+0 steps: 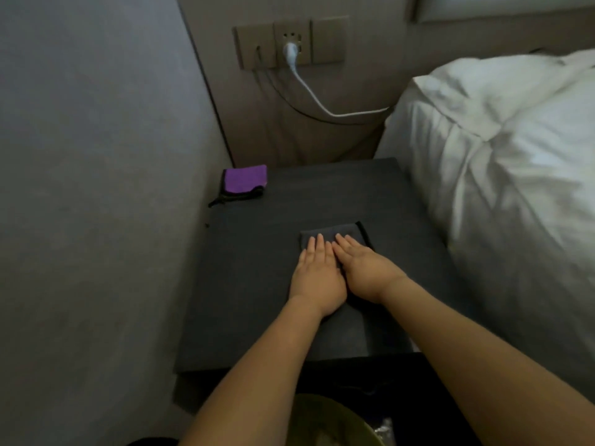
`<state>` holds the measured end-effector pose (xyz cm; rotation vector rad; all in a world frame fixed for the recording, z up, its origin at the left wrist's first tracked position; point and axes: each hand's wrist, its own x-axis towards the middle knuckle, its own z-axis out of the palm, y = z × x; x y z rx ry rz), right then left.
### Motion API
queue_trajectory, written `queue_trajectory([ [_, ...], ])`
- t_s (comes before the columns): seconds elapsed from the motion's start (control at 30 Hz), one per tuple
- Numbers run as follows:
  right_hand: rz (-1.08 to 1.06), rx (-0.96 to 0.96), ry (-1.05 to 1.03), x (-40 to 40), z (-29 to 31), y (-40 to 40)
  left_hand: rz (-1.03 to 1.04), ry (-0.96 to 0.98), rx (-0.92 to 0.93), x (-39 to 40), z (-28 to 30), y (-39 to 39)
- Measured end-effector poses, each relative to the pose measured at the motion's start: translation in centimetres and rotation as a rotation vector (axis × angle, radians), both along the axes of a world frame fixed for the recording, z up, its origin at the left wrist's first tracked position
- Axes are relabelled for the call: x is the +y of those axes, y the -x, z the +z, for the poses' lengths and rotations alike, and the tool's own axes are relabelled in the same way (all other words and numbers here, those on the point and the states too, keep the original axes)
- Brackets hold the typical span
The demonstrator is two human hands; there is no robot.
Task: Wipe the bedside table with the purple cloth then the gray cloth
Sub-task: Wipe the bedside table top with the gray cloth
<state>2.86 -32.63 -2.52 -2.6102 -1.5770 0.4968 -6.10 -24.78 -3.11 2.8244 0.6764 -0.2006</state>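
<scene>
The dark bedside table (251, 284) fills the middle of the view. A gray cloth (335, 232) with a black hem lies flat on its middle. My left hand (317, 278) and my right hand (365, 272) press down on the gray cloth side by side, palms flat and fingers straight, covering most of it. The purple cloth (245, 178), folded and edged in black, rests at the table's far left corner against the wall, well away from both hands.
A gray wall (96, 188) borders the table's left side. The bed with white bedding (499, 175) presses against its right side. Behind, a wall socket panel (289, 43) holds a white plug whose cable (322, 104) runs to the bed.
</scene>
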Motion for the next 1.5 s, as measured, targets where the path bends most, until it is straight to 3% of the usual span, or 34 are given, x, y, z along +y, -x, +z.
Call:
queue_trajectory([
  [0.37, -0.212, -0.025, 0.036, -8.6, 0.2, -5.5, -0.165, 0.013, -0.039, -7.5, -0.2, -7.6],
  [0.77, -0.278, -0.052, 0.084, -9.9, 0.1, -2.8, -0.240, -0.005, 0.004, -8.9, 0.0, -5.1],
  [1.17, -0.183, -0.054, 0.046, -2.2, -0.4, 5.8, -0.174, -0.030, 0.046, -1.8, 0.4, 4.4],
  [1.5, 0.007, 0.000, -0.034, 8.2, -0.4, 12.9, 0.050, -0.033, 0.048, 7.4, -0.1, 12.8],
])
